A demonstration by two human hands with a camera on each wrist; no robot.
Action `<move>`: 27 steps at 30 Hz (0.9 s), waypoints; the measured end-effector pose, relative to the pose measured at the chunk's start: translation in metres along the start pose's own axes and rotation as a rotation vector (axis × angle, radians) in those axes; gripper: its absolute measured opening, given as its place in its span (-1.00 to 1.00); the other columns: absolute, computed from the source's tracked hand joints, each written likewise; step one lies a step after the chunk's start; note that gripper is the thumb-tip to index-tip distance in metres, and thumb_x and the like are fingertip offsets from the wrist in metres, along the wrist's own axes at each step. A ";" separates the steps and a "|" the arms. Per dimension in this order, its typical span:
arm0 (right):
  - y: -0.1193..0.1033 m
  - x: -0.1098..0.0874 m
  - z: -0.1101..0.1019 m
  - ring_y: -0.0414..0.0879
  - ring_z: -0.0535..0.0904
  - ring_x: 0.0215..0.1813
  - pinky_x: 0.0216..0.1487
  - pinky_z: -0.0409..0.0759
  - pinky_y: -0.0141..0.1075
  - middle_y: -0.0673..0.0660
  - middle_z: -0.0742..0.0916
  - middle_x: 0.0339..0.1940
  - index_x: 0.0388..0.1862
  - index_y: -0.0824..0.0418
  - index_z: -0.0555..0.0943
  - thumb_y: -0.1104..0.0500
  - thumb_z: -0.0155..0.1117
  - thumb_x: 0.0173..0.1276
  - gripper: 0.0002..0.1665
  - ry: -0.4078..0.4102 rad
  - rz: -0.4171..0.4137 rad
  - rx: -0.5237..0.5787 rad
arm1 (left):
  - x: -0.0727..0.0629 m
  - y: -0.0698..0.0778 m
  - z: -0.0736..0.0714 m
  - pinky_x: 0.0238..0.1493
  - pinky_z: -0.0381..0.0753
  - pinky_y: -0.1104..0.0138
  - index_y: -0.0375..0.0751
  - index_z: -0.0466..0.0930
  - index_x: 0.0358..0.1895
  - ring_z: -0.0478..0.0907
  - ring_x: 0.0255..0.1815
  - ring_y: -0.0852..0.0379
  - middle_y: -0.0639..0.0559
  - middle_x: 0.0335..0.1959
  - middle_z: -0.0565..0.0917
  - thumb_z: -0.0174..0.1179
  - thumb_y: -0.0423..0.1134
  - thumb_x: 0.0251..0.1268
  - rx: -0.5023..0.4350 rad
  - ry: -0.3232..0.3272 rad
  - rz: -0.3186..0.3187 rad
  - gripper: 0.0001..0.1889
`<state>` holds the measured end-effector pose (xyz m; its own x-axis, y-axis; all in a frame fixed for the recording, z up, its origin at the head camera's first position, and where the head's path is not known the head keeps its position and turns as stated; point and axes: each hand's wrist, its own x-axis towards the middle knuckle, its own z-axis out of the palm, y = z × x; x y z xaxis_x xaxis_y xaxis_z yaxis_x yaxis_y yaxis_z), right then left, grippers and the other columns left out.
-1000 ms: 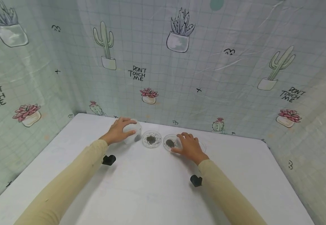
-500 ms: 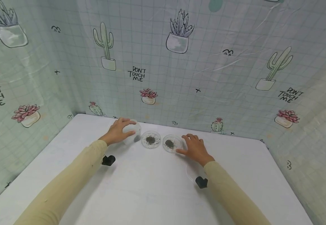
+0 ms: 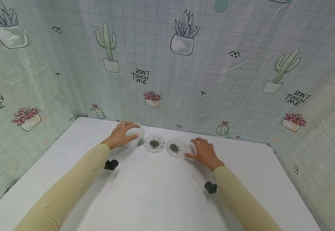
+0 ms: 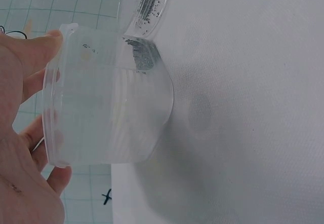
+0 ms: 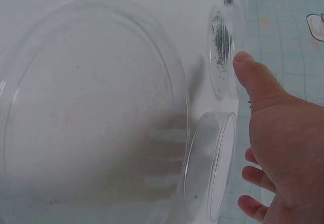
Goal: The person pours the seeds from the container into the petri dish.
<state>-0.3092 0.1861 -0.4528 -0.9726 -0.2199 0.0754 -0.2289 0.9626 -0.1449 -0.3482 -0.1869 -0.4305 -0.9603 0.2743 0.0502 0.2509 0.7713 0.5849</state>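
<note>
My left hand (image 3: 122, 134) grips a clear plastic tub (image 4: 101, 102) by its rim, thumb on one side and fingers on the other. A small patch of dark grains (image 4: 142, 57) lies at one side of its bottom. Right of the tub, two clear petri dishes stand side by side; the left dish (image 3: 155, 143) and the right dish (image 3: 176, 147) both carry dark grains. My right hand (image 3: 203, 152) hovers beside the right dish, fingers spread and holding nothing. Near its fingers in the right wrist view is another clear shallow dish (image 5: 202, 168), largely hidden by the hand in the head view.
A large clear round lid (image 5: 96, 107) lies on the white table (image 3: 156, 192) near the right wrist. Black wrist-worn devices show below the left forearm (image 3: 111, 165) and the right forearm (image 3: 210, 188). A cactus-print sheet (image 3: 167, 64) hangs behind and at both sides.
My right hand has drawn to the right, off the right petri dish, which is now uncovered. More of the round lid near its wrist shows. The left hand and tub stay put.
</note>
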 end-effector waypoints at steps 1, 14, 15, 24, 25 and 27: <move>0.001 -0.001 0.000 0.22 0.33 0.39 0.31 0.31 0.22 0.23 0.47 0.36 0.36 0.16 0.40 -0.33 0.34 0.15 -0.07 -0.001 0.003 0.001 | 0.000 0.000 0.000 0.38 0.08 -0.28 0.12 0.37 0.36 0.07 0.46 -0.25 -0.18 0.46 0.14 0.15 0.01 0.37 0.000 -0.001 0.001 -0.49; 0.018 -0.009 -0.007 0.27 0.33 0.36 0.27 0.31 0.25 0.30 0.45 0.35 0.36 0.21 0.39 -0.31 0.32 0.18 -0.08 -0.004 0.017 -0.008 | -0.001 0.001 -0.001 0.37 0.08 -0.29 0.13 0.37 0.36 0.07 0.46 -0.25 -0.18 0.46 0.14 0.15 0.01 0.37 0.003 -0.003 -0.006 -0.49; 0.019 -0.009 -0.007 0.27 0.34 0.35 0.27 0.31 0.25 0.30 0.46 0.35 0.36 0.22 0.39 -0.31 0.33 0.17 -0.07 -0.006 0.018 -0.012 | -0.001 0.001 -0.001 0.37 0.09 -0.29 0.13 0.38 0.36 0.07 0.46 -0.26 -0.18 0.46 0.14 0.16 0.01 0.37 0.004 -0.003 -0.006 -0.50; 0.034 -0.011 -0.006 0.31 0.32 0.36 0.27 0.29 0.29 0.34 0.45 0.36 0.40 0.27 0.33 -0.35 0.33 0.14 0.03 -0.025 0.055 -0.018 | -0.001 0.002 -0.001 0.37 0.08 -0.29 0.14 0.38 0.35 0.06 0.46 -0.26 -0.18 0.47 0.14 0.16 0.01 0.37 0.004 -0.003 -0.009 -0.50; 0.035 -0.011 -0.005 0.32 0.32 0.36 0.28 0.29 0.30 0.36 0.44 0.36 0.41 0.28 0.32 -0.33 0.34 0.13 0.04 -0.030 0.059 -0.010 | -0.001 0.002 -0.001 0.37 0.09 -0.30 0.13 0.38 0.35 0.06 0.46 -0.26 -0.19 0.47 0.14 0.16 0.01 0.37 0.006 -0.003 -0.007 -0.50; 0.037 -0.011 -0.005 0.33 0.30 0.37 0.30 0.26 0.32 0.38 0.44 0.36 0.42 0.29 0.30 -0.32 0.37 0.12 0.06 -0.044 0.065 0.013 | -0.001 0.002 -0.001 0.37 0.10 -0.29 0.13 0.39 0.35 0.07 0.46 -0.26 -0.19 0.47 0.14 0.16 0.01 0.36 0.005 -0.003 -0.006 -0.50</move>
<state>-0.3064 0.2247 -0.4539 -0.9862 -0.1642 0.0221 -0.1656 0.9730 -0.1605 -0.3473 -0.1867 -0.4285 -0.9615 0.2712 0.0444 0.2457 0.7761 0.5808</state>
